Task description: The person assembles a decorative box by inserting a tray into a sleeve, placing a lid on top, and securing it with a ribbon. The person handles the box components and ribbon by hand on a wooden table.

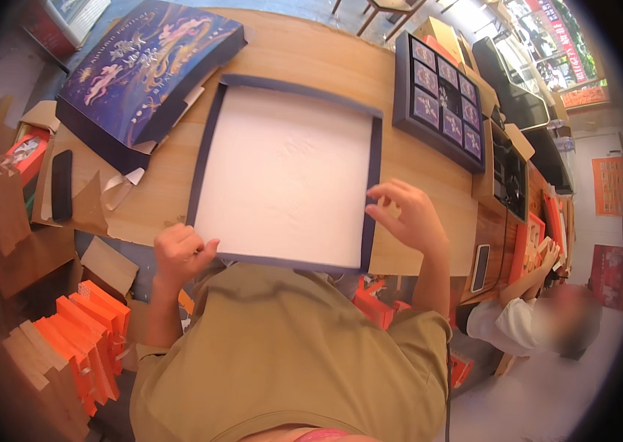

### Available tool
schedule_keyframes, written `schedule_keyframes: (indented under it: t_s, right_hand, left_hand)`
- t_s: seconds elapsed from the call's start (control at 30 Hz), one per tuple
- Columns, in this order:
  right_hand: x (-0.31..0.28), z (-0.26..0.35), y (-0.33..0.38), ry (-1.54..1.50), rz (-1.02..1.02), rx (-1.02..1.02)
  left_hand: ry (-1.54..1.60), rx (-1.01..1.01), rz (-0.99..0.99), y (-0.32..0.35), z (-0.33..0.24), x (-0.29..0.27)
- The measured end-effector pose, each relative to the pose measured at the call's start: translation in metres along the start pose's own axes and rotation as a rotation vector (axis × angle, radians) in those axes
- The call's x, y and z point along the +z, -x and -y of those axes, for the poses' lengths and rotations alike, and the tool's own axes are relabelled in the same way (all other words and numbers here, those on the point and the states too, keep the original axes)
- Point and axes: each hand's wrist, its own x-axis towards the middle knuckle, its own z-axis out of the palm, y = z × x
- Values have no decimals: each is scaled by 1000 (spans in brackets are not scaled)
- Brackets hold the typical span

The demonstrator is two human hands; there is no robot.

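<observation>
In front of me lies a large shallow box lid [289,177], its white inside facing up and its rim dark blue. My left hand [181,250] is at the lid's near left corner, fingers curled and thumb over the edge. At the right rim is my right hand [411,217], thumb and fingers apart with their tips at the edge. Beyond to the left, a printed blue and purple box lid [145,70] rests face up and tilted. To the right stands a dark box [440,103] with small patterned square boxes in its compartments.
A black phone [62,186] lies at the table's left side, near torn brown cardboard. Orange folded boxes [86,331] stand in a row at lower left. Another phone [481,267] lies at right, where another person's arm [529,283] reaches among orange boxes. An open carton [506,173] holds dark items.
</observation>
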Motion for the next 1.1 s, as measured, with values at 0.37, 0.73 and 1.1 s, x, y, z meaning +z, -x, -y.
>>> schedule_keyframes:
  t_s: [0.37,0.73,1.1]
  right_hand:
    - [109,-2,81,53,-297,-64]
    - [115,-3,80,-12,-311,-88]
    - [107,-1,90,-64,-258,-74]
  left_hand:
    - [-29,-58,114,-14,-5,-3]
    - [-496,214,-91,-27,-26,6]
    - [-269,298,346,-32,-37,18]
